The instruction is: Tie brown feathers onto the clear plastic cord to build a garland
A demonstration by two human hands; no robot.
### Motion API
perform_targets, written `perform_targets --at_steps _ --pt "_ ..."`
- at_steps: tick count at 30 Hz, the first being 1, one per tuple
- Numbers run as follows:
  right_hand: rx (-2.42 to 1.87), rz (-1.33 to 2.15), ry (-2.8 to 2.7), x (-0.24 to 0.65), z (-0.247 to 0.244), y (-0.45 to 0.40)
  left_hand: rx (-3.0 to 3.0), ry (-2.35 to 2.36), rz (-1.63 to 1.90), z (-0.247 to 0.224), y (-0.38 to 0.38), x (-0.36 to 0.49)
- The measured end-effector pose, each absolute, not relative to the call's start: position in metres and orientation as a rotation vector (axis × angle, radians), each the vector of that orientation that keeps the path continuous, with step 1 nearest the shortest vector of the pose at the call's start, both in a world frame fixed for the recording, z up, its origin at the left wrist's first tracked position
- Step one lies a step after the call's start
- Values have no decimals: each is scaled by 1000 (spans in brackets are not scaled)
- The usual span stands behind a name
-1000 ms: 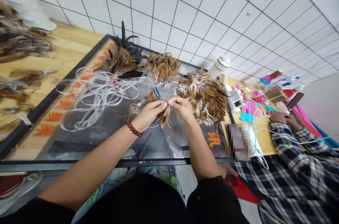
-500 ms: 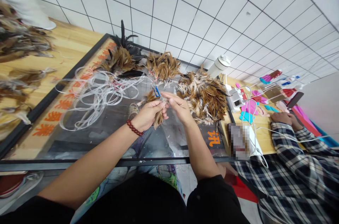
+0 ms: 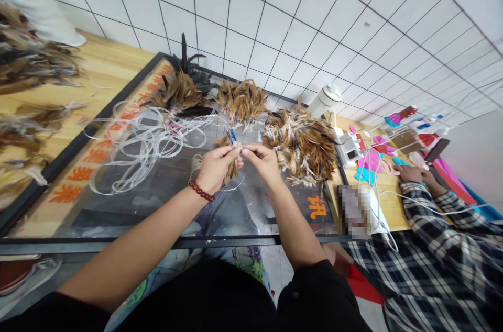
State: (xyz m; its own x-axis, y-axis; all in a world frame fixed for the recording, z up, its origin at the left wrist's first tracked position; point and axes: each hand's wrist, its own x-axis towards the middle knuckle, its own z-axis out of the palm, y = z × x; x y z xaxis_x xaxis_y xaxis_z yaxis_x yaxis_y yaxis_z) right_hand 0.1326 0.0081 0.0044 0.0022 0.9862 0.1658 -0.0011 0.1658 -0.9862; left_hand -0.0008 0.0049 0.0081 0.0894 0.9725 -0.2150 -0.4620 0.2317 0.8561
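My left hand (image 3: pixel 218 167), with a red bead bracelet at its wrist, pinches a small bunch of brown feathers (image 3: pixel 231 172) over the dark tabletop. Close beside it, my right hand (image 3: pixel 264 162) is closed at the bunch's pale end; what its fingertips grip is too small to make out. A blue tool (image 3: pixel 233 135) shows just beyond the fingers. Behind my left hand lies a spool of thread (image 3: pixel 196 163), partly hidden. Feather piles lie beyond my hands: one with black plumes (image 3: pixel 181 91), a brown one (image 3: pixel 242 99) and a large one (image 3: pixel 304 143) at the right.
Tangled clear cord (image 3: pixel 151 143) lies on the left of the framed board. More feathers (image 3: pixel 35 59) and a white spool (image 3: pixel 39 12) are at far left. A white bottle (image 3: pixel 326 99), power strip (image 3: pixel 348 147) and cables stand right, near a person in a plaid shirt (image 3: pixel 436 264).
My right hand has moved down slightly and its fingers have drawn together near the bunch. A thin thread loop now shows below my hands. The other person's hands have shifted slightly.
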Motion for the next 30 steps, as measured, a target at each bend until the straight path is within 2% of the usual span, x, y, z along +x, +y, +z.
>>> perform_targets --at_steps 5,10,18,23,30 --pt "-1059 1029 -1278 130 4 7 779 980 1230 4 6 -1" --pt "-1061 1126 -1208 132 2 9 1024 1036 1227 -1 6 -3" --pt "-1091 1083 -1193 121 6 4 554 934 1216 8 4 1" --pt "-1062 1122 -1199 118 5 3 557 912 1235 8 5 0" --pt "-1137 901 -1273 127 -2 8 657 915 1157 8 3 -1"
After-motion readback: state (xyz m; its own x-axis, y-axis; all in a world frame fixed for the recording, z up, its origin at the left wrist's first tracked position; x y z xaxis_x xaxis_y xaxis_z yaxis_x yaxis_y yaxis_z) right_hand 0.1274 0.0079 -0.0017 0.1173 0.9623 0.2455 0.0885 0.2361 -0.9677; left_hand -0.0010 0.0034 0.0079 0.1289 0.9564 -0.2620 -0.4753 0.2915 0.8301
